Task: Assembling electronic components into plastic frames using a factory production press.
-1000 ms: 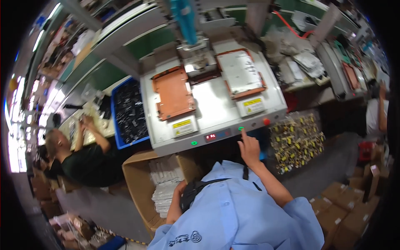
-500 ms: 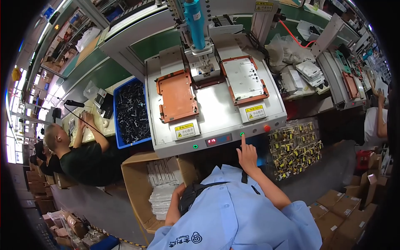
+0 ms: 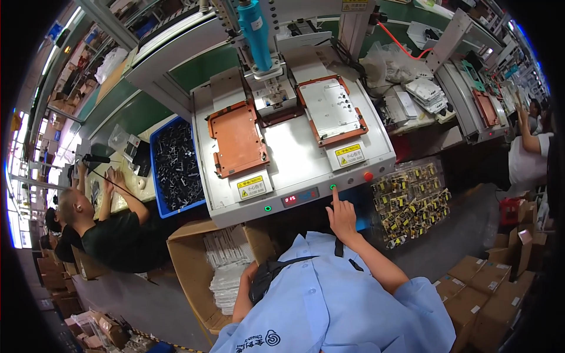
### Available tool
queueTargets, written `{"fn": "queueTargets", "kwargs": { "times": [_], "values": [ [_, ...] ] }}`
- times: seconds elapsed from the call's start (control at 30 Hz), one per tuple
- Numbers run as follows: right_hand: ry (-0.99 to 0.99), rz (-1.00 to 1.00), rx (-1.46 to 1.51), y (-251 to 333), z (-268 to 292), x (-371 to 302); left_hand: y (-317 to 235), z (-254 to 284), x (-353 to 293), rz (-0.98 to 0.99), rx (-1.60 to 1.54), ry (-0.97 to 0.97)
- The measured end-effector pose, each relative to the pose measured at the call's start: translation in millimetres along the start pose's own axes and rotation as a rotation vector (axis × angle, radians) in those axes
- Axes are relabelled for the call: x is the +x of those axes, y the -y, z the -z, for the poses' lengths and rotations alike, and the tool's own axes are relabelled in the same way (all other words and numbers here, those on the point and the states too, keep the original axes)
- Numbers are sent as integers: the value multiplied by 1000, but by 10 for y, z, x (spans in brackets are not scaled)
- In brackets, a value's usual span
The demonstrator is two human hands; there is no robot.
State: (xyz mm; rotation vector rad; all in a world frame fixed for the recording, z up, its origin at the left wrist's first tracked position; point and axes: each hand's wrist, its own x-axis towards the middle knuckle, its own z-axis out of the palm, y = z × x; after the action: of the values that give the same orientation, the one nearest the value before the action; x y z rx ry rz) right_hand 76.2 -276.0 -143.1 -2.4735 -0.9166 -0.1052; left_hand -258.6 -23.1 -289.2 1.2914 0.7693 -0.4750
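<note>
At the far left a co-worker (image 3: 118,242) in a dark top sits with both hands over a pale bench (image 3: 147,185). Right of that bench, a blue bin (image 3: 155,176) holds a heap of black parts (image 3: 175,167). Nearer to me, an open cardboard box (image 3: 187,270) holds stacked white pieces (image 3: 226,282). My left hand (image 3: 250,275) is low beside that box, partly hidden by my black bag (image 3: 265,279); I cannot tell how its fingers stand.

Ahead of me is the white machine (image 3: 288,156). On its left lies an orange fixture (image 3: 238,141); on its near edge are a left green-lit button (image 3: 268,208) and a display (image 3: 299,198). A teal cylinder (image 3: 254,35) stands at the far middle. On the right, a white panel (image 3: 329,109) with small black bits lies in a second orange fixture.

My right hand (image 3: 342,219) is at the near edge, index finger stretched out, the others loosely curled, holding nothing. Its tip is at the right green-lit button (image 3: 333,186); whether it presses, I cannot tell. Further right come a red button (image 3: 368,176), bagged yellow-marked parts (image 3: 412,203) and, near, brown cartons (image 3: 471,276).
</note>
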Motion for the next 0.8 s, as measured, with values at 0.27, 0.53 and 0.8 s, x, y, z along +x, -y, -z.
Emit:
{"fn": "queueTargets", "kwargs": {
  "times": [0.27,0.53,0.8],
  "values": [
    [-45,11,22,-20,-15,-8,0,-45,-16,37,-91,-9],
    [-30,-3,31,-9,-18,-12,-68,-42,-14,49,-30,23],
    [-31,-9,34,-19,-8,-4,-124,-69,-55,22,-18,-2]
  ]
}}
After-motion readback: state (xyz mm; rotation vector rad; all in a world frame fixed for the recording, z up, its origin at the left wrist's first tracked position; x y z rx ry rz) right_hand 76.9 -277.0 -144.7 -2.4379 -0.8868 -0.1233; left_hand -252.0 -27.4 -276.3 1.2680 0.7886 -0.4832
